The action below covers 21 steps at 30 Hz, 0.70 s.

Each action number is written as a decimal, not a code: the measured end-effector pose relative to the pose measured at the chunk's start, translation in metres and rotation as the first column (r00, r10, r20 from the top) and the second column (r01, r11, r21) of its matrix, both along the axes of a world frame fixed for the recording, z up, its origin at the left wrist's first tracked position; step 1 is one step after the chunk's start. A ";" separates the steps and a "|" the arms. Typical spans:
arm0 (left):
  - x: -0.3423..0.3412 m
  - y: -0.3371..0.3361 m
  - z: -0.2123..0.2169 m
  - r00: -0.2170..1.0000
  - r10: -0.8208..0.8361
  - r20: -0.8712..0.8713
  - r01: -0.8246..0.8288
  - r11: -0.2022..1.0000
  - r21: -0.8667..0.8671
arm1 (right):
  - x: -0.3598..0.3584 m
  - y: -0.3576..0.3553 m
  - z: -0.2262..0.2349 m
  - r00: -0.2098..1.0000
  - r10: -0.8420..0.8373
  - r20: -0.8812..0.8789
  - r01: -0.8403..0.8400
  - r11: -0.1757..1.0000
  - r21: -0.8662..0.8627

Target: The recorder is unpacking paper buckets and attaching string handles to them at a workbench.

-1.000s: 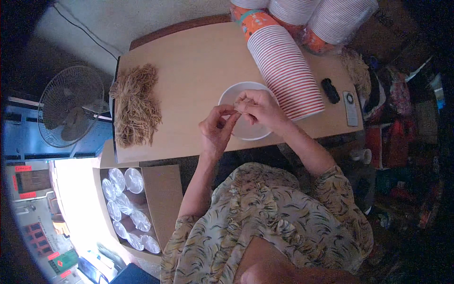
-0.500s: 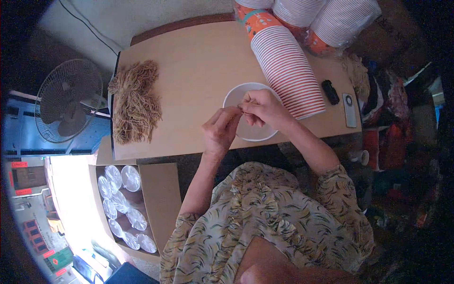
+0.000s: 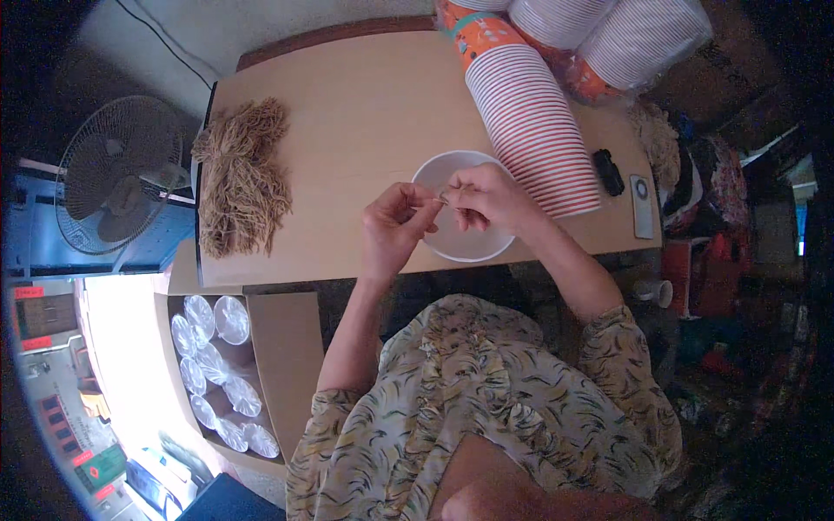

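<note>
White bowl (image 3: 458,242) beneath right hand (image 3: 486,198).

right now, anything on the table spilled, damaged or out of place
Nothing stands out: no visible spill or damage at the white bowl, tan strand bundle or cup stack. Whatever the right hand pinches is too small to judge.

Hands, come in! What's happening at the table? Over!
Left hand and right hand close together over bowl. Anything pinched: too small to tell. Cup stack beside bowl, to its right.
</note>
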<state>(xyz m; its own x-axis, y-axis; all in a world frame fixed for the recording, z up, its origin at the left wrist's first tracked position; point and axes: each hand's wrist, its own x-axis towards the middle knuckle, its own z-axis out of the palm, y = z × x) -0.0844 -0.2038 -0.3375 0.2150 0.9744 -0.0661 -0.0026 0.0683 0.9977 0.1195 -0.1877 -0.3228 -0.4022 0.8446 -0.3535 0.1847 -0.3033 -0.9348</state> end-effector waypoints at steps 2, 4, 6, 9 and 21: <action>-0.002 0.003 0.007 0.998 -0.016 0.066 0.024 0.992 -0.126 | 0.001 -0.003 0.005 0.996 -0.076 0.036 0.074 0.995 0.062; -0.009 0.007 0.005 0.996 -0.055 0.066 0.065 0.985 -0.162 | 0.001 -0.010 0.009 0.992 -0.126 -0.003 0.125 0.983 0.133; -0.012 0.009 0.005 0.993 -0.098 0.065 0.109 0.974 -0.198 | 0.005 -0.017 0.005 0.983 -0.177 -0.047 0.183 0.962 0.202; -0.013 0.011 0.010 0.986 -0.138 0.091 0.154 0.965 -0.211 | 0.012 -0.027 -0.005 0.985 -0.154 -0.084 0.175 0.882 0.437; -0.009 0.011 0.010 0.966 -0.221 0.132 0.248 0.938 -0.243 | -0.003 -0.036 -0.008 0.966 -0.220 0.134 0.089 0.775 0.626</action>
